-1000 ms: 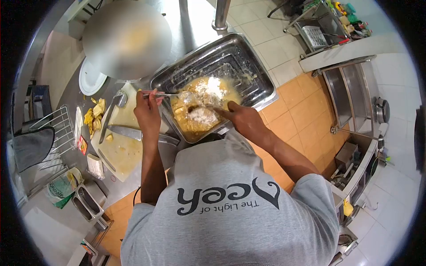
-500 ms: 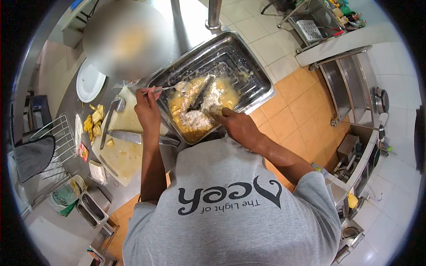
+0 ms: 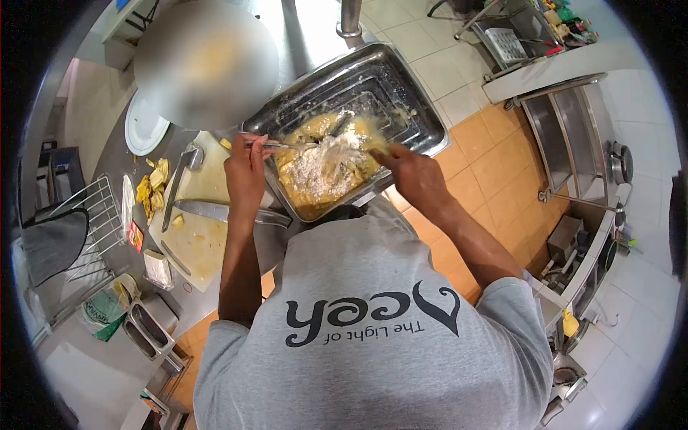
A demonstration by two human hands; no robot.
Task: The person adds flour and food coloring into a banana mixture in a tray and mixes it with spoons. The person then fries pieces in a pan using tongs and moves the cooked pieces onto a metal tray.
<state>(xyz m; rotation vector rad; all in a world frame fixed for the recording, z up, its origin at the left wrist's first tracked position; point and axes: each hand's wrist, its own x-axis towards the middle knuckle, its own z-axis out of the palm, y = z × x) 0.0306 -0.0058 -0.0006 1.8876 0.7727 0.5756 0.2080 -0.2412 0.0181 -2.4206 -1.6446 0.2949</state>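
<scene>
A deep metal tray [image 3: 419, 129] lies tilted across the counter's edge, with yellow batter [image 3: 312, 193] in its near left part. White flour [image 3: 315, 168] is heaped and streaked over the batter. My left hand [image 3: 246, 168] is closed around the handle of a metal spoon [image 3: 290, 145], which reaches over the tray's left rim into the mix. My right hand [image 3: 416, 172] is closed on a stirring utensil [image 3: 378, 153] at the tray's right side. Motion smears this utensil, and its head is lost in the mix, so its kind is unclear.
Left of the tray, a cutting board [image 3: 204, 247] carries a large knife [image 3: 204, 209]. Banana peels [image 3: 152, 188] lie beside it, with a white plate [image 3: 145, 123] further back. A metal post [image 3: 350, 18] rises behind the tray. A wheeled metal cart [image 3: 566, 136] stands at right.
My right hand has moved right and slightly up with its utensil. The flour is more spread through the batter. My left hand and the spoon have shifted slightly right.
</scene>
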